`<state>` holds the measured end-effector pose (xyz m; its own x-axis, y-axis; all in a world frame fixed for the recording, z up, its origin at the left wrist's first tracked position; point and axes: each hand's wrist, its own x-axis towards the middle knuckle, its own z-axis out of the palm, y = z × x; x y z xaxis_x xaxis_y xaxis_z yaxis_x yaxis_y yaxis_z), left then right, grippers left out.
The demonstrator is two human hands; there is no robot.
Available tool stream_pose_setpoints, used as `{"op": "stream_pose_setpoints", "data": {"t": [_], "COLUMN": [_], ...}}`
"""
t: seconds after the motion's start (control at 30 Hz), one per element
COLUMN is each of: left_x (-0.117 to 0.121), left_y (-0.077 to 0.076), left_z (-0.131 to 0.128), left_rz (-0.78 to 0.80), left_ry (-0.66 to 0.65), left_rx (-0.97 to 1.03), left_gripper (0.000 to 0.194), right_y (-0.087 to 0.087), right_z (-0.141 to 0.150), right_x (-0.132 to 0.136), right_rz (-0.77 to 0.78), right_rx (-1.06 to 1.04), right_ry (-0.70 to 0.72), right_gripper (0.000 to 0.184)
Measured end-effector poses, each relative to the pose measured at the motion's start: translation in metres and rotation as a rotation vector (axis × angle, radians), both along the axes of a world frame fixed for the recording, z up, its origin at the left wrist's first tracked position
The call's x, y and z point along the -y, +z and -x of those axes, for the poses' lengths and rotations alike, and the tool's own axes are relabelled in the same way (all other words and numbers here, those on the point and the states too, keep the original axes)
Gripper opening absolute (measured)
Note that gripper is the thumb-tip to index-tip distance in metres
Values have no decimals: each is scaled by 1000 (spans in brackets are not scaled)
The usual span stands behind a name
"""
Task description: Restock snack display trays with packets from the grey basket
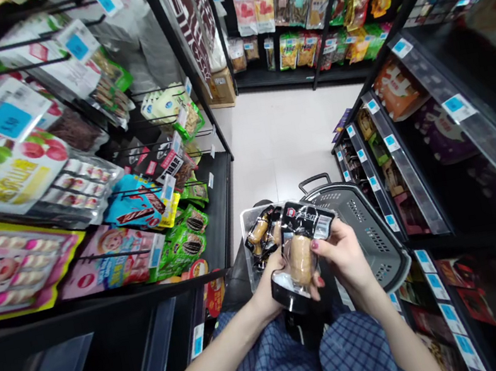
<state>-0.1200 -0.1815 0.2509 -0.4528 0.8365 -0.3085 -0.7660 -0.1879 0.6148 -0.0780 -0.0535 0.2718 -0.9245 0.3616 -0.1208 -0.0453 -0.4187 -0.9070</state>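
Note:
Both hands hold one snack pack (300, 253) up in front of my lap. It has a black printed top and a clear window showing a tan, cylindrical piece of food. My left hand (272, 277) grips its left side, partly hidden behind it. My right hand (345, 253) pinches its right edge with thumb and fingers. Just beyond lies a clear plastic tub (252, 274) with several similar black packs (259, 229) inside. A black rounded object (292, 302) sits below the held pack; its kind is unclear.
A dark grey shopping basket (370, 224) stands right of the tub. Shelves with bagged snacks (185, 238) line the left, and price-tagged shelves (413, 182) run along the right. Pale floor (269, 143) leads to a hanging display at the back, with a cardboard box (220, 88) beside it.

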Motion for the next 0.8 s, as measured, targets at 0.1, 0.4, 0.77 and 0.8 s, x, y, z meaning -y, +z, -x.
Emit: {"op": "stream_pose_setpoints", "data": {"t": [0.1,0.4,0.77,0.8], "left_x": [9,24,16,16], "left_y": [3,6,26,26], "left_z": [7,17,17,17], "left_rz": [180,24,151,156], "left_ry": [123,-145,-254,-247], "left_rx": [-192,-346,-550,-561], "left_gripper": [26,45,41,40], "right_y": [2,1,0,0], "right_z": [-2,0,-4,-4], "right_x": [-6,-13,-10,-9], "right_rz": [-45,-62,-165,-172], "right_rx": [-21,-10,-82,-87], "right_ry": [-55,-114,-91,-96], "right_gripper": [17,11,10,11]}}
